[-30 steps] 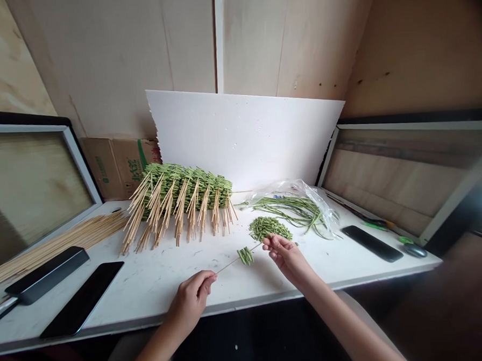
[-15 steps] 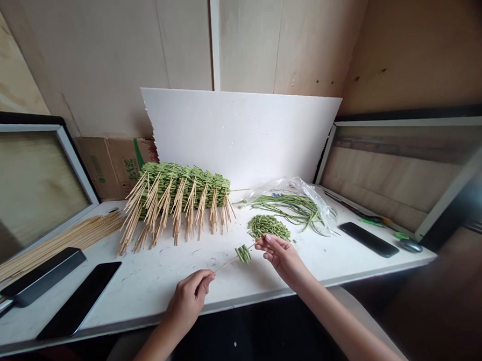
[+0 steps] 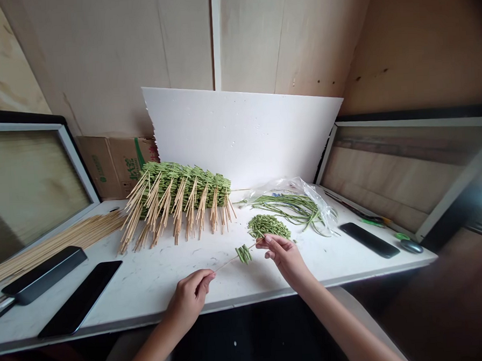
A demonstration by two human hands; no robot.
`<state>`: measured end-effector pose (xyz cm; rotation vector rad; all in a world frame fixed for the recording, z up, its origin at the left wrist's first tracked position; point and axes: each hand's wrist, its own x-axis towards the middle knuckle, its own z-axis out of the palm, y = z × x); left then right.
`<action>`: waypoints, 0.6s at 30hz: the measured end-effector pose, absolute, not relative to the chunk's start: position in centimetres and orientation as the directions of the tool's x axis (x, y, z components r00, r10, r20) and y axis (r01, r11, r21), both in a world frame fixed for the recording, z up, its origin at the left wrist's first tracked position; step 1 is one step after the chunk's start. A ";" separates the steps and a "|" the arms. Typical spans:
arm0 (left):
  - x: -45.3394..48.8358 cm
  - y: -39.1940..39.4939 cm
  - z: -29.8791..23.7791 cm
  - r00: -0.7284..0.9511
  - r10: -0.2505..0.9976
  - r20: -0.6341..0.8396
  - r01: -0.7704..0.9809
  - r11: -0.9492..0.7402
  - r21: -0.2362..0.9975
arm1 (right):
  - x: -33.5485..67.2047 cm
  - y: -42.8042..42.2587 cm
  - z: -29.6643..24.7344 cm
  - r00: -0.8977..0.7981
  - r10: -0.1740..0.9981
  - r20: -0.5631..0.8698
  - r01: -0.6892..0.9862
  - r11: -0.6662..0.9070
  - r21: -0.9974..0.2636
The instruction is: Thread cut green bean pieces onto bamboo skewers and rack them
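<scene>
A thin bamboo skewer (image 3: 226, 263) slants up to the right between my two hands, above the white table. My left hand (image 3: 190, 299) pinches its lower end between thumb and fingers. Several short green bean pieces (image 3: 244, 254) sit side by side on it, threaded crosswise. My right hand (image 3: 284, 258) is closed on the upper end; whether a bean piece is also between these fingertips I cannot make out. Just behind the right hand lies a heap of cut green bean pieces (image 3: 268, 226). At the back left, a large stack of filled bean skewers (image 3: 184, 181) points its bare sticks forward.
Loose bamboo skewers (image 3: 78, 232) lie at the left, by a black box-like device (image 3: 46, 274) and a dark flat slab (image 3: 81, 299). Long uncut beans (image 3: 291, 207) rest on a plastic bag (image 3: 306, 190). A black phone (image 3: 368, 239) and a mouse (image 3: 411, 246) lie right.
Almost nothing differs. Both hands keep their hold on the skewer, and the threaded bean pieces stay at the same place; the view has shifted very slightly.
</scene>
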<state>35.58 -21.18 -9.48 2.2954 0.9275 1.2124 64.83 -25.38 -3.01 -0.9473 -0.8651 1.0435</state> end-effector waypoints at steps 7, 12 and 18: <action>35.6 -21.3 -9.4 0.415 0.704 0.577 0.373 -0.710 0.597 | 65.0 -25.5 -3.1 0.269 0.950 0.157 -0.259 0.228 -0.939; 35.6 -21.3 -9.5 0.413 0.697 0.586 0.367 -0.716 0.594 | 65.2 -25.7 -2.8 0.266 0.935 0.234 -0.112 0.272 -0.956; 35.5 -21.1 -9.6 0.422 0.694 0.583 0.366 -0.719 0.590 | 65.2 -25.8 -2.5 0.258 0.921 0.291 -0.011 0.303 -0.953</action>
